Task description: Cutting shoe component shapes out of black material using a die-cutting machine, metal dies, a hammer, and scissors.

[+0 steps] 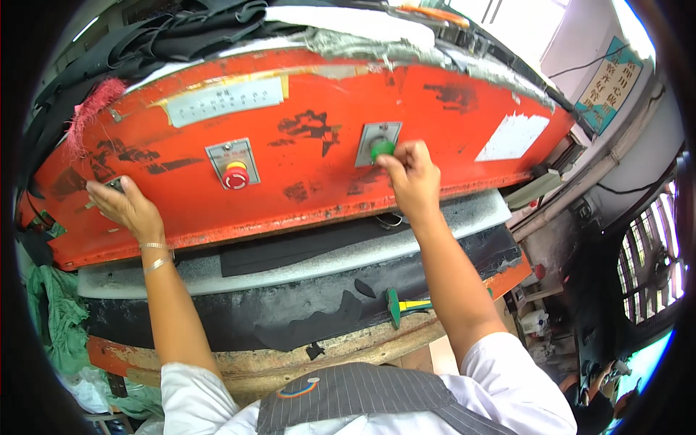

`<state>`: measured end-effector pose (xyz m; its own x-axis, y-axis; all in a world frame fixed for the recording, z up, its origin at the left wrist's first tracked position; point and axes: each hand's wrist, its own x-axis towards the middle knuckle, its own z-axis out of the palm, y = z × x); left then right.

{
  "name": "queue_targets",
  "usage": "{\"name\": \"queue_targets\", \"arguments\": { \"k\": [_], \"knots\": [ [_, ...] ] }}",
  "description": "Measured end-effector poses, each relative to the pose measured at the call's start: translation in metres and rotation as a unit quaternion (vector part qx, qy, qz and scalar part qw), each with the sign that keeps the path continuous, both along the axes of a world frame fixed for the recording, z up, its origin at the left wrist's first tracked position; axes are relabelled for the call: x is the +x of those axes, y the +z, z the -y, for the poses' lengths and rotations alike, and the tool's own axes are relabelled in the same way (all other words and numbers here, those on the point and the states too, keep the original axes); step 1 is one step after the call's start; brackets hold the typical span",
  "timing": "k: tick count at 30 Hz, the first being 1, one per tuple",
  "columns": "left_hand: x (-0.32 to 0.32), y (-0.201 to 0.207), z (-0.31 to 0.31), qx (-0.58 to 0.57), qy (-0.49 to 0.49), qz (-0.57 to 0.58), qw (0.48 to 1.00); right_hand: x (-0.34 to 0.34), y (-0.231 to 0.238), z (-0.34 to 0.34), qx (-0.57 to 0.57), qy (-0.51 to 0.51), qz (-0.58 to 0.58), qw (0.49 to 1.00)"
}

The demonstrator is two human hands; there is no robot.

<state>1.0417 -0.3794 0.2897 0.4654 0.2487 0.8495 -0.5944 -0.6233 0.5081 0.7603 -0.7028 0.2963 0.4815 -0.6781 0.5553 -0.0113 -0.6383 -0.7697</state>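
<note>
I station the left hand (132, 209), fingers extended, over the red panel (185, 192) at frame left; contact is unclear. Well apart, the right hand (419, 180) sets its thumb at the green button (381, 148), upper centre; whether it grips, I cannot tell. This spacing presumably keeps both clear of the black sheet (290, 251) below.
</note>
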Motion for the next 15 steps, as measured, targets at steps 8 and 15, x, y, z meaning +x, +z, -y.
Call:
{"name": "queue_targets", "arguments": {
  "k": [8, 15],
  "knots": [
    [-0.239, -0.069, -0.027, 0.185, -0.432, -0.283, 0.836, -0.158, -0.089, -0.120, -0.081, 0.253, -0.334, 0.904],
    [-0.331, -0.098, -0.016, 0.375, -0.447, -0.300, 0.755, -0.186, -0.119, -0.157, -0.181, 0.247, -0.388, 0.869]
  ]
}}
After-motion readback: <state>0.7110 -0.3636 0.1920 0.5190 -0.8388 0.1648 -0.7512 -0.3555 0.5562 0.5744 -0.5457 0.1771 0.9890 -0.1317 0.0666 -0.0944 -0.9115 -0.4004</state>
